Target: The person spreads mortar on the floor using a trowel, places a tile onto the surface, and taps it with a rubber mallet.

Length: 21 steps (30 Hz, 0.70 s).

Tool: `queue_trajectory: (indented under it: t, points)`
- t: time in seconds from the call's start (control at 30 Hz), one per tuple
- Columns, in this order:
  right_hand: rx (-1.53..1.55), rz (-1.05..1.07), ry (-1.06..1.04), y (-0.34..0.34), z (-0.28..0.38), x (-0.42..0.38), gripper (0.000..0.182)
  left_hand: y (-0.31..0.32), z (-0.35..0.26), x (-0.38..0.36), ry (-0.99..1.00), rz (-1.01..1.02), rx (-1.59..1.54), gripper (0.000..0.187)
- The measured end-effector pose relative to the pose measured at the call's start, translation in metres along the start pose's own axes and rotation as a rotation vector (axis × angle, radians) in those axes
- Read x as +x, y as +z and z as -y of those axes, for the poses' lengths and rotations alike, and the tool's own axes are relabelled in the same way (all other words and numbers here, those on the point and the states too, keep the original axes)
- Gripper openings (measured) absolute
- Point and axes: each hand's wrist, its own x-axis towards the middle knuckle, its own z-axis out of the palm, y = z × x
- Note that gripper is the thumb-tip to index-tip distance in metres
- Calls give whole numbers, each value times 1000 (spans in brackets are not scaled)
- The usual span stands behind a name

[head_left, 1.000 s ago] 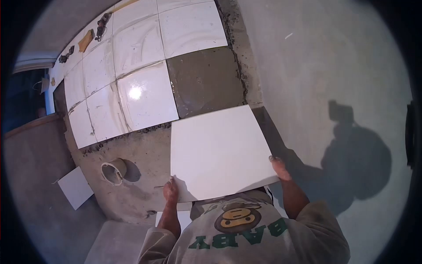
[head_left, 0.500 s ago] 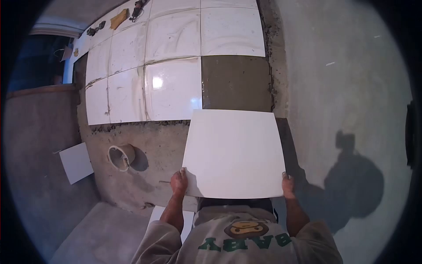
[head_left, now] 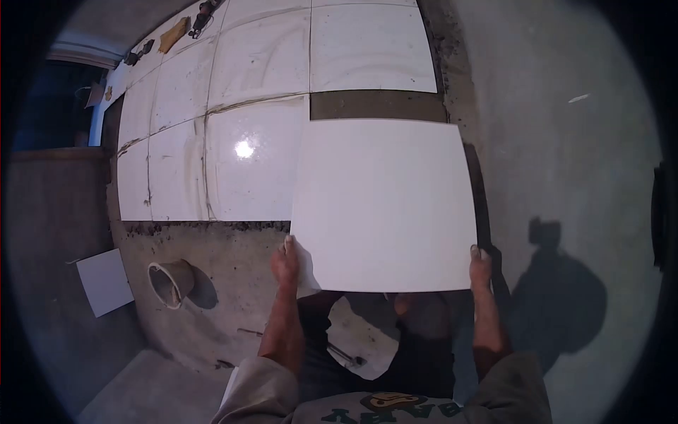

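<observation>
Between my two hands I hold a large white tile (head_left: 385,205) by its left and right edges, near the corners closest to me. My left hand (head_left: 285,263) grips the left edge, thumb on top. On the right edge, my right hand (head_left: 480,267) grips in the same way. The tile's far part covers most of a dark grey mortar patch (head_left: 374,105), of which a strip shows beyond the tile. Laid white tiles (head_left: 258,162) with smeared joints lie to the left and beyond the patch.
A bucket (head_left: 171,284) stands on the bare floor at the left. Farther left, a white tile piece (head_left: 104,283) leans near the wall. Tools and a yellowish cloth (head_left: 174,35) lie on the far tiles. A wall (head_left: 565,162) rises at the right.
Both hands have carried the tile forward, so it now covers more of the mortar patch. My view has shifted, and my legs now show below the tile.
</observation>
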Motion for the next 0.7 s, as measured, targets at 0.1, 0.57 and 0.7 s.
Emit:
queue_trajectory:
  t: [0.1,0.57,0.7]
  points:
    - [-25,-11,-41,42,-17,57,42,56,6,50,14,-32,-18,60]
    - [203,-127,-267,182,-100,202,39,201,56,162,151,-177,-192,59]
    - [178,-139,-261,187,-87,198,39,222,85,174,81,-84,-561,53]
